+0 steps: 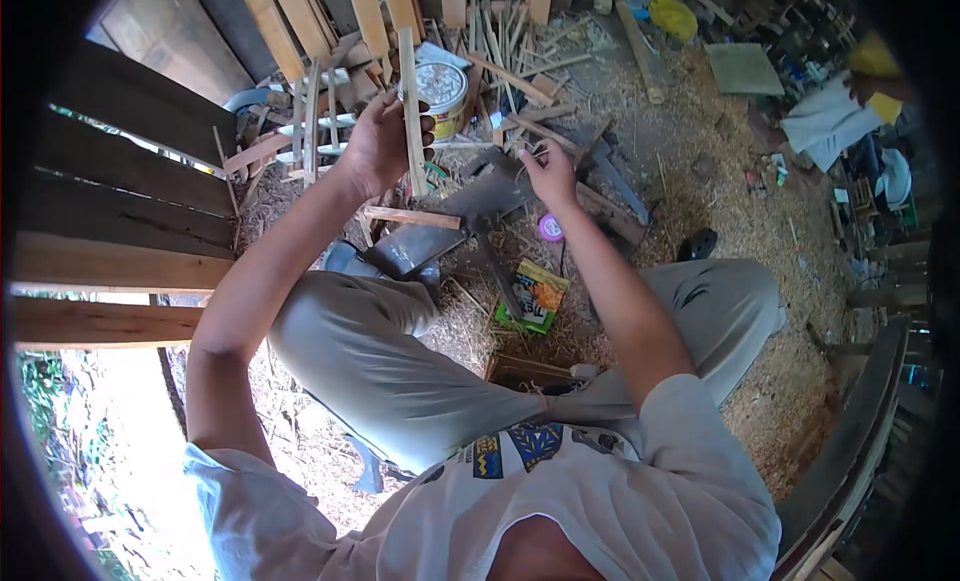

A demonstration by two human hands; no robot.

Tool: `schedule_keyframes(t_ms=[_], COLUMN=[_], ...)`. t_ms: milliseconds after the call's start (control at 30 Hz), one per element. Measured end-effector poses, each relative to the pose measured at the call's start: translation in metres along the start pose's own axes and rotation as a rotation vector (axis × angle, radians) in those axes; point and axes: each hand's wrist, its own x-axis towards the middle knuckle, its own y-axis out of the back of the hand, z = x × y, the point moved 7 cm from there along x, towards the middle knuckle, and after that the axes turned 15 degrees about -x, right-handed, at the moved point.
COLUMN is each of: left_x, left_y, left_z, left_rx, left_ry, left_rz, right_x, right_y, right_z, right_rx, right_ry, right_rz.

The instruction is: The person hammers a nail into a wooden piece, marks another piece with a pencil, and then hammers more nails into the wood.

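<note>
My left hand (380, 146) is closed round a long, thin, pale wooden strip (410, 111), held upright above the litter of wood. To its right, my right hand (549, 173) is raised with the thumb and fingers pinched together; what it holds, if anything, is too small to make out. Behind the strip stands a white and yellow bucket (440, 86). Below the hands lie a dark metal blade (415, 249), a short wood piece (412, 218), a purple round object (550, 228) and a green and yellow packet (532, 297).
Wood offcuts (510, 71) are piled at the back, near upright planks (270, 26). Shavings cover the ground (740, 211). At the right, another person's hand (875, 86) is by a white sheet (828, 126). Dark boards (130, 146) form the left wall.
</note>
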Motion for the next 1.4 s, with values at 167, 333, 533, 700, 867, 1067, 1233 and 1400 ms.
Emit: schedule_keyframes(t_ms=[167,333,533,700,867,1067,1233,1400], left_x=[-0.023,-0.045,-0.092,-0.119,-0.111,-0.11,-0.111,-0.111], left_y=[-0.02,-0.052,-0.1,-0.118,-0.092,-0.066,-0.064,-0.068], left_z=[0.029,0.06,0.067,0.039,0.021,0.013,0.021,0.027], left_rx=[0.039,0.018,-0.05,-0.338,-0.368,-0.403,-0.414,-0.45], left_ry=[-0.119,-0.254,-0.453,-0.438,-0.525,-0.495,-0.576,-0.609], left_rz=[-0.066,-0.082,0.031,-0.088,-0.012,0.037,0.018,0.02], right_x=[0.02,0.009,-0.021,-0.046,-0.068,-0.025,-0.016,-0.032], right_y=[0.037,0.076,0.144,0.173,0.18,0.152,0.153,0.144], right_z=[-0.069,-0.138,-0.217,-0.233,-0.268,-0.222,-0.224,-0.228], right_rx=[-0.239,0.116,0.394,0.795,0.78,0.415,0.5,0.605], right_ry=[0.222,0.18,0.395,0.149,0.28,0.29,0.312,0.24], right_rz=[-0.421,-0.75,-0.503,-0.328,-0.33,-0.297,-0.334,-0.414])
